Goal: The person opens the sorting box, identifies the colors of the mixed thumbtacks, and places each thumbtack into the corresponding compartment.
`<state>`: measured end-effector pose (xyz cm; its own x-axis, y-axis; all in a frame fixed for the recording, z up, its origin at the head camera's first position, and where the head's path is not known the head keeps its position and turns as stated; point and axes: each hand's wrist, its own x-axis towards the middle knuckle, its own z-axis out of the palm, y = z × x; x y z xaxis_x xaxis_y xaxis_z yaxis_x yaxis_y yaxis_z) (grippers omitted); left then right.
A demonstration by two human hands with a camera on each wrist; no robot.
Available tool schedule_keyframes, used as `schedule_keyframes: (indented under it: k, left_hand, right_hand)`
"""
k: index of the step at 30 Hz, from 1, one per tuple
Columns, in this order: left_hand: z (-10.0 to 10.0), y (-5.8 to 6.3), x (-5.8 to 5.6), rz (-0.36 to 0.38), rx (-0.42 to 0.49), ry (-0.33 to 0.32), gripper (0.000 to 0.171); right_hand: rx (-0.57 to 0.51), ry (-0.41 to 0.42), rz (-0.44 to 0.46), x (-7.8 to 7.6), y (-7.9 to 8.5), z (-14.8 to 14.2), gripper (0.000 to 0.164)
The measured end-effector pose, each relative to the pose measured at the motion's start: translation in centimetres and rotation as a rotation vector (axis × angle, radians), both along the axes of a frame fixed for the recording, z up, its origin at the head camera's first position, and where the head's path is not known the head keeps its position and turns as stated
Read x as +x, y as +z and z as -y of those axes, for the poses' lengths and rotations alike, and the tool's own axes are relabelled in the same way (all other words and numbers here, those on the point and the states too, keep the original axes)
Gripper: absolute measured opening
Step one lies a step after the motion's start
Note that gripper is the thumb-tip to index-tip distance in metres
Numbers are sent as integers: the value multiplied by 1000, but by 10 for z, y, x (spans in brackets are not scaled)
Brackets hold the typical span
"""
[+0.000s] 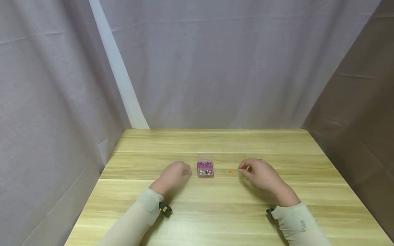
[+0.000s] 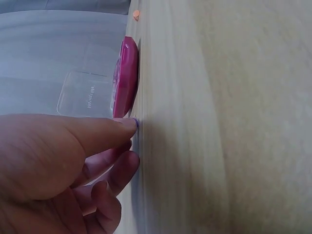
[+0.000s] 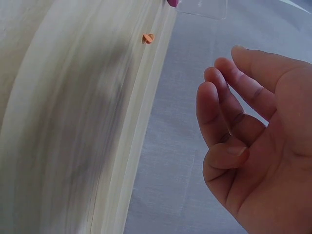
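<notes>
A small purple pill box (image 1: 205, 169) lies on the table with its clear lid (image 2: 84, 93) raised. Green, dark and pale pieces sit in its near compartments. Just left of the box is my left hand (image 1: 175, 174), with the thumb tip low at the table. A tiny bluish-purple edge (image 2: 137, 123) shows at that thumb tip; whether it is pinched is hidden. My right hand (image 1: 260, 172) hovers with loosely bent fingers, thumb and index apart, holding nothing visible. Left of it lie small orange pieces (image 3: 148, 38), crossed over each other on the wood.
The wooden table (image 1: 215, 212) extends around both hands. Grey curtains (image 1: 215, 68) hang behind and at the left, and a darker brownish curtain (image 1: 363, 102) stands on the right. Each wrist carries a dark strapped device (image 1: 165, 209).
</notes>
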<state>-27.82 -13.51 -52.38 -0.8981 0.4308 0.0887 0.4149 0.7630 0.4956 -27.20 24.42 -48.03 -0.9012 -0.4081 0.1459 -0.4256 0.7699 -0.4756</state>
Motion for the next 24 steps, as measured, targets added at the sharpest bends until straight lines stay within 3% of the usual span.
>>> schedule_keyframes:
  k: [13, 24]
  left_hand:
    - [1, -1, 3, -57, 4, 13, 10]
    - [2, 4, 2, -90, 72, 44, 8]
  right_hand:
    - [2, 3, 16, 3, 1, -2, 8]
    - [8, 6, 12, 3, -1, 1, 8]
